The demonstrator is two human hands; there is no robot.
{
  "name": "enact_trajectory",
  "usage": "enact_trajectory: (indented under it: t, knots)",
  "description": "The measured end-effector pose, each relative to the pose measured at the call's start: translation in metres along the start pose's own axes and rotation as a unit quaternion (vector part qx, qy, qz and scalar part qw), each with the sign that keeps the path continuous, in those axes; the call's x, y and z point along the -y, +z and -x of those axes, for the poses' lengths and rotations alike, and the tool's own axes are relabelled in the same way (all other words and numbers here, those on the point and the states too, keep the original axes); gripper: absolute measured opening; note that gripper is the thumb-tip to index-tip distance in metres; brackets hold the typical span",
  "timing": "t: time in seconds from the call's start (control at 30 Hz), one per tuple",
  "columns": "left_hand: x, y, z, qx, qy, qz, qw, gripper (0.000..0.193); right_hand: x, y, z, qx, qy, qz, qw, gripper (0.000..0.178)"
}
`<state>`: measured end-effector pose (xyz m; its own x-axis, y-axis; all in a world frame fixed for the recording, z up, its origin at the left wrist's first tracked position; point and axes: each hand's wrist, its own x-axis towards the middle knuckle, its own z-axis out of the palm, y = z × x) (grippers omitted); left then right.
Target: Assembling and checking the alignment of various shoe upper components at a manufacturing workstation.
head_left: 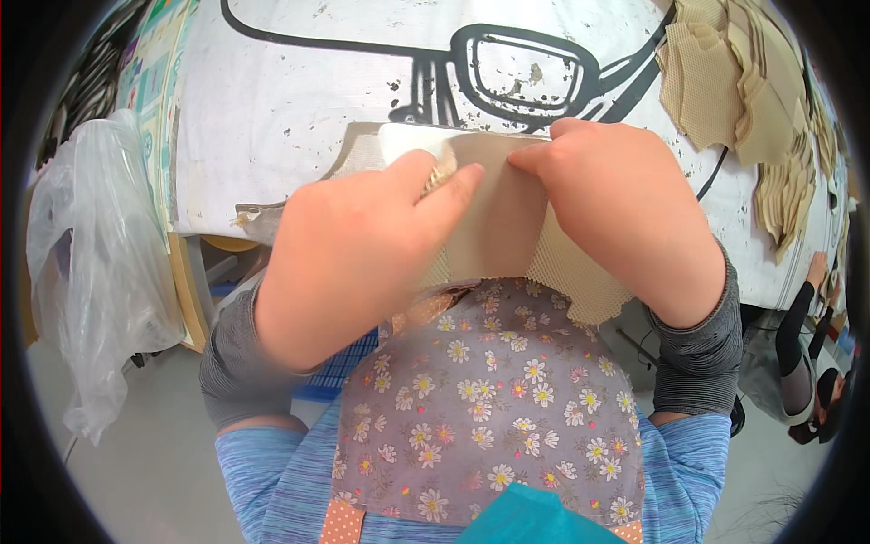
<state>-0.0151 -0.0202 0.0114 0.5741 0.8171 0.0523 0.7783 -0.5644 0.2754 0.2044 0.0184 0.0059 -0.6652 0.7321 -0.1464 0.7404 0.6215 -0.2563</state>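
Note:
A beige fabric piece with a smooth middle and mesh-textured sides lies over the table's near edge and hangs toward my apron. My right hand is closed at its far right part, the index fingertip pressing on the cloth; the thumb is hidden. My left hand pinches a small cream, frayed-looking tuft between thumb and index finger, above the fabric's left side. Whether the tuft belongs to a larger thing, I cannot tell. Beyond the left fingers shows a white, smooth, rounded piece, partly covered by that hand.
Stacks of beige mesh pieces lie on the right of the white table cover, which has black line drawing. Another greyish-beige cloth sits at the left edge. A clear plastic bag hangs left. Another person's arm shows far right.

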Motion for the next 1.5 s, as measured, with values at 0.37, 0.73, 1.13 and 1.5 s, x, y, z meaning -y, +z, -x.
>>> enact_trajectory:
  t: [0.37, 0.73, 1.13, 1.5]
  knots:
    - [0.004, 0.014, -0.007, 0.003, -0.036, -0.081, 0.996, 0.041, 0.001, 0.002, 0.002, 0.006, 0.013, 0.025, 1.0, 0.035]
    - [0.009, 0.03, -0.003, -0.012, 0.004, -0.131, 0.991, 0.043, 0.004, 0.002, 0.003, -0.001, 0.018, 0.034, 0.999, 0.038]
    - [-0.007, 0.044, -0.006, 0.055, -0.065, -0.087, 0.993, 0.016, 0.026, -0.006, -0.006, -0.012, -0.037, 0.146, 0.988, 0.023]
    - [-0.014, 0.053, -0.002, 0.038, -0.108, -0.036, 0.993, 0.048, 0.041, -0.021, -0.01, -0.001, -0.173, 0.136, 0.975, 0.024]
